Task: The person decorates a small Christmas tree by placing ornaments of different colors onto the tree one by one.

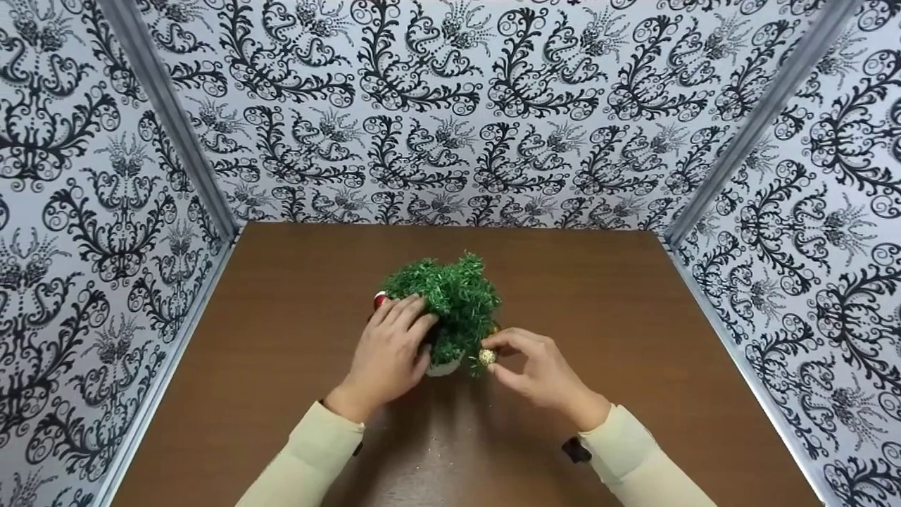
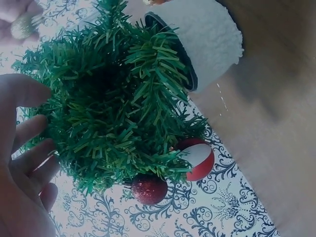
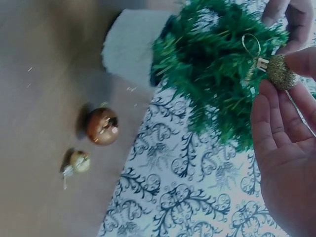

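Observation:
A small artificial Christmas tree (image 1: 450,292) in a white pot (image 1: 445,367) stands on the brown table. My left hand (image 1: 394,345) rests against its left side, fingers loosely extended along the branches; in the left wrist view these fingers (image 2: 34,163) touch the green needles. Between thumb and fingers, my right hand (image 1: 542,370) pinches a gold glitter bauble (image 3: 282,72) beside the tree's lower right branches. The bauble's gold hanging loop (image 3: 251,44) stands up free in the right wrist view. A red glitter bauble (image 2: 149,189) and a red-and-white bauble (image 2: 199,159) hang on the tree's left side.
On the table to the right of the pot lie a shiny copper bauble (image 3: 102,126) and a smaller gold bauble (image 3: 80,161). Patterned black-and-white walls (image 1: 436,141) enclose the brown table (image 1: 295,274) at the back and both sides.

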`<state>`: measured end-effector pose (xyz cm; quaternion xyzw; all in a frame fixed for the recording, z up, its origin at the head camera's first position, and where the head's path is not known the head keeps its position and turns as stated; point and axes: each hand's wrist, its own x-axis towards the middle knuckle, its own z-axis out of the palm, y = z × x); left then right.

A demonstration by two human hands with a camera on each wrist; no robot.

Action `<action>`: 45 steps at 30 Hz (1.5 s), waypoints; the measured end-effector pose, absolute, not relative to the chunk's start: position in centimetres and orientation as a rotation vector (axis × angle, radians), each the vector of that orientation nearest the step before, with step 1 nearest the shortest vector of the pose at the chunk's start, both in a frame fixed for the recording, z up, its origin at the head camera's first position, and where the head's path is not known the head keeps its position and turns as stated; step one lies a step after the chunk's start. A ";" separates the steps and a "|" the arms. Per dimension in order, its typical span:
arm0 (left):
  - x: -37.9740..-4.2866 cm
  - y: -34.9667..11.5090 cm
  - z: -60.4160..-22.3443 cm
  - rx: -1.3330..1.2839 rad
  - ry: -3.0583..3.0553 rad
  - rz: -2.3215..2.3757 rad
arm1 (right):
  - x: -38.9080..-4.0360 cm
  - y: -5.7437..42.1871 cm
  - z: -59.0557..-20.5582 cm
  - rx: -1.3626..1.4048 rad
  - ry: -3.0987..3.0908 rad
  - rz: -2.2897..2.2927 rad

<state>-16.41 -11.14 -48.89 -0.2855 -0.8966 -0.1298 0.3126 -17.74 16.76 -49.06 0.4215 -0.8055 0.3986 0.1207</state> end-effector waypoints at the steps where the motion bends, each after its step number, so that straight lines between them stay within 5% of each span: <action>1: -16.4 -11.1 -49.0 -0.759 -2.358 -0.355 | -17.6 16.6 -48.9 1.236 -2.327 1.183; 17: -15.9 -9.3 -49.2 -0.905 -2.252 -0.585 | -14.9 14.2 -46.0 1.171 -2.136 1.601; 45: -15.3 -8.6 -49.1 -0.815 -2.212 -0.760 | -14.9 12.5 -50.3 1.054 -2.229 1.877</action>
